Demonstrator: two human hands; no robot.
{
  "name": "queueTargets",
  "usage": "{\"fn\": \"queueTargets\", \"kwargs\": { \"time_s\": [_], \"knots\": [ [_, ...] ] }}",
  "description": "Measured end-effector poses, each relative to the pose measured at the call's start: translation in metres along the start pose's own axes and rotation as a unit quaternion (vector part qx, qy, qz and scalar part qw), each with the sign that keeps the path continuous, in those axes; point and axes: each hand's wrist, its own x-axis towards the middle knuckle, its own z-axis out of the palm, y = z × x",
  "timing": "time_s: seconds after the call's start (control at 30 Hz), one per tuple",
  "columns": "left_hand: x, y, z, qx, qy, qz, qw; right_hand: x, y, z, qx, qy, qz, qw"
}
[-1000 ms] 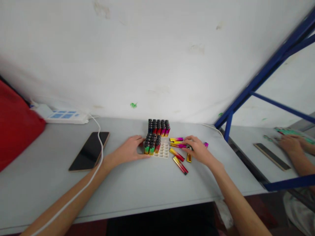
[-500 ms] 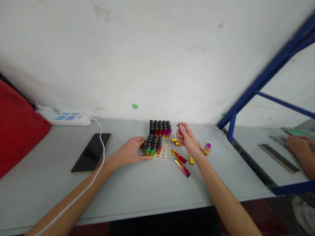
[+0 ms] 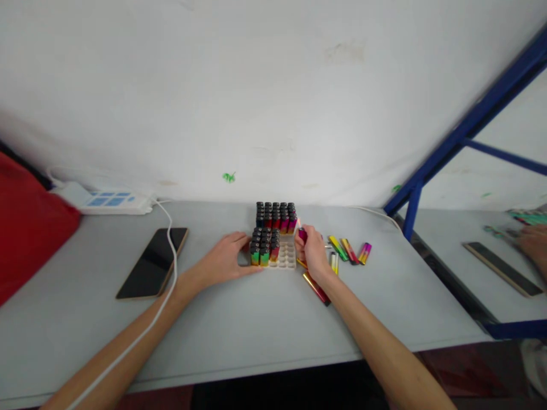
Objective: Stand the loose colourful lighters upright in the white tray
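Observation:
My right hand (image 3: 315, 251) is closed round a purple lighter (image 3: 302, 234), held upright beside the tray's right side; a small pale flame seems to show at its top. My left hand (image 3: 226, 259) grips the left side of a cream tray (image 3: 285, 258) with round holes, thumb along the front edge and fingers behind. Black-topped lighters (image 3: 264, 250), green in front and red at the right, stand in the tray's left part. Behind it stands a second block of lighters (image 3: 277, 216), dark, red and purple. A red and gold lighter (image 3: 316, 289) lies below my right hand.
Several loose lighters (image 3: 349, 250) lie right of my right hand. A black phone (image 3: 151, 265) rests at left, a white cable (image 3: 173, 245) crossing over it and my left arm. A power strip (image 3: 115, 203) is by the wall; a blue frame (image 3: 412, 210) stands at right.
My right hand has moved left and down with the purple lighter, closer to the tray, and now covers some loose lighters. My left hand stays at the tray. The view has shifted slightly.

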Motion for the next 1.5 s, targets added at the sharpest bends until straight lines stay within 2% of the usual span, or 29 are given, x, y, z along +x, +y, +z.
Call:
{"fn": "queueTargets", "kwargs": {
  "time_s": [0.17, 0.27, 0.37, 0.43, 0.6, 0.67, 0.73, 0.9, 1.03, 1.1, 1.2, 1.33, 1.4, 1.5],
  "knots": [
    [0.0, 0.002, -0.002, 0.001, 0.002, -0.006, 1.0, 0.001, -0.001, -0.002, -0.006, -0.027, 0.027, 0.999],
    [0.0, 0.002, -0.002, 0.004, 0.001, -0.003, 1.0, 0.0, -0.001, -0.007, -0.02, -0.044, 0.007, 0.999],
    [-0.001, 0.002, -0.002, 0.012, 0.003, -0.001, 1.0, -0.005, -0.003, -0.013, -0.067, -0.065, -0.073, 0.993],
    [-0.002, 0.003, -0.001, 0.016, 0.007, -0.001, 1.0, -0.011, -0.007, -0.017, -0.127, -0.082, -0.141, 0.978],
    [-0.002, 0.003, 0.0, 0.009, 0.007, -0.006, 1.0, -0.021, -0.016, -0.026, -0.282, -0.092, -0.311, 0.903],
    [-0.002, 0.003, 0.0, 0.005, 0.009, -0.004, 1.0, -0.021, -0.017, -0.028, -0.319, -0.096, -0.352, 0.875],
    [-0.002, 0.002, 0.001, 0.003, 0.011, -0.002, 1.0, -0.021, -0.016, -0.029, -0.345, -0.11, -0.354, 0.862],
    [-0.002, 0.002, 0.0, -0.001, 0.013, -0.004, 1.0, -0.024, -0.011, -0.026, -0.325, -0.127, -0.32, 0.881],
    [-0.002, 0.002, 0.001, -0.003, 0.011, -0.01, 1.0, -0.025, -0.006, -0.023, -0.336, -0.173, -0.304, 0.874],
    [-0.002, 0.002, 0.002, -0.004, 0.013, -0.007, 1.0, -0.024, -0.005, -0.023, -0.359, -0.19, -0.305, 0.861],
    [-0.002, 0.001, 0.002, -0.011, 0.019, 0.001, 1.0, -0.023, -0.006, -0.025, -0.416, -0.197, -0.327, 0.825],
    [-0.001, 0.0, 0.002, -0.016, 0.016, 0.0, 1.0, -0.022, -0.006, -0.022, -0.492, -0.185, -0.333, 0.782],
    [-0.001, -0.001, 0.002, -0.012, 0.015, 0.001, 1.0, -0.023, -0.004, -0.02, -0.51, -0.172, -0.316, 0.781],
    [-0.001, -0.002, 0.002, -0.012, 0.015, -0.002, 1.0, -0.022, -0.007, -0.024, -0.489, -0.167, -0.29, 0.806]
  ]
}}
